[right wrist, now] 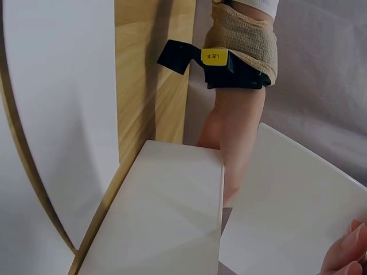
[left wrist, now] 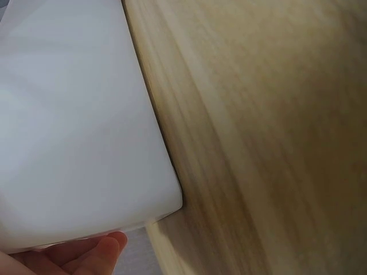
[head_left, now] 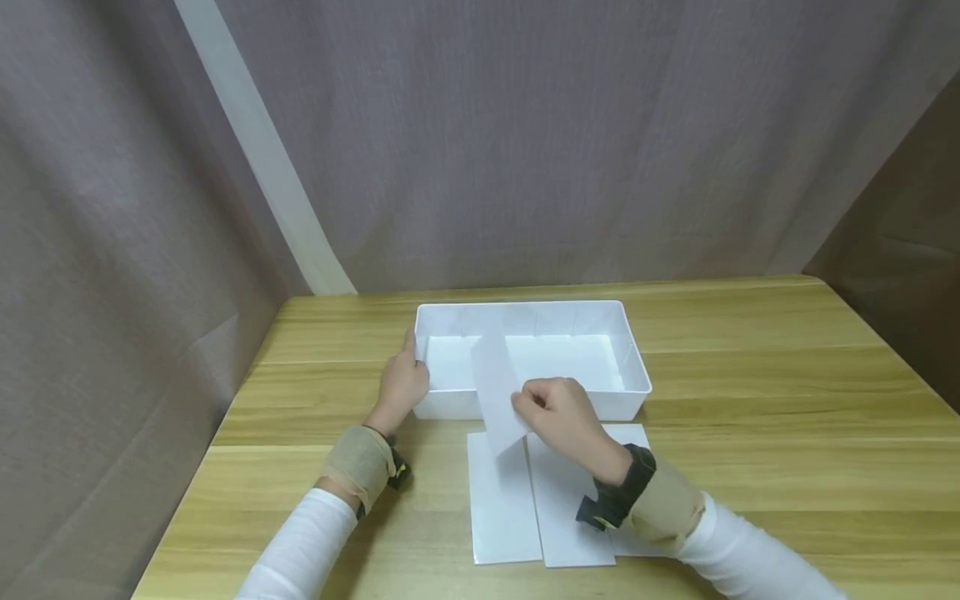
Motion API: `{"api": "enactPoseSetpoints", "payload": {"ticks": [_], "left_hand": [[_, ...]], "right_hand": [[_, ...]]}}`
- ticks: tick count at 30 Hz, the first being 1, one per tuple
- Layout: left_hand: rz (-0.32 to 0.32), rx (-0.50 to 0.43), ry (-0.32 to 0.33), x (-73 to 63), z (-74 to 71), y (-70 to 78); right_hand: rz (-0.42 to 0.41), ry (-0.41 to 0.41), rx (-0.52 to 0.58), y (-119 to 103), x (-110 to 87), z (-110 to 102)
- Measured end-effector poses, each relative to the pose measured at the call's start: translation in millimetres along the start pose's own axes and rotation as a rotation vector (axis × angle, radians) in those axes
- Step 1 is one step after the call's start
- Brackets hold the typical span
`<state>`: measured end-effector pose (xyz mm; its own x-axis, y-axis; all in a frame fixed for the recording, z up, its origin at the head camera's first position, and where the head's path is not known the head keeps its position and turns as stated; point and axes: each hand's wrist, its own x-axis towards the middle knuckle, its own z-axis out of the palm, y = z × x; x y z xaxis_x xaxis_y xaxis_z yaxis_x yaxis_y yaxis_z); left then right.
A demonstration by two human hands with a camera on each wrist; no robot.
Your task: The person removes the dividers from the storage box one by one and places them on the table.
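A white rectangular plastic bin [head_left: 633, 406] stands on the table. My left hand [head_left: 399, 385] grips its left end, the index finger stretched along the outer wall and the thumb side over the rim. In the left wrist view, fingertips [left wrist: 114, 243] show just past the end wall. My right hand [head_left: 558, 417] pinches a thin white card [head_left: 495, 379] by its right edge and holds it tilted over the bin's front rim. In the right wrist view this card [right wrist: 287, 206] stands beside the bin [right wrist: 160, 200]. The bin's inside shows a bare white floor.
Several white cards lie in front of the bin, among them a left one [head_left: 504, 517] and a middle one [head_left: 570, 517] partly under the right wrist. The wooden table [head_left: 750, 400] ends at a grey curtain [head_left: 525, 150] behind.
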<state>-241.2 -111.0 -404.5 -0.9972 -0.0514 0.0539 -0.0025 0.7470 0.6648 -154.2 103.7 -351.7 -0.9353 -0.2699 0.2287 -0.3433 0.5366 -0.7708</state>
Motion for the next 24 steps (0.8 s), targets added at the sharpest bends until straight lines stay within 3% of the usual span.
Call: {"api": "enactPoseSetpoints", "payload": {"ticks": [24], "left_hand": [[0.002, -0.022, -0.008, -1.6, -0.9, -0.9]], "right_hand": [[0.006, 0.003, -0.004, 3, -16.1, -5]]}}
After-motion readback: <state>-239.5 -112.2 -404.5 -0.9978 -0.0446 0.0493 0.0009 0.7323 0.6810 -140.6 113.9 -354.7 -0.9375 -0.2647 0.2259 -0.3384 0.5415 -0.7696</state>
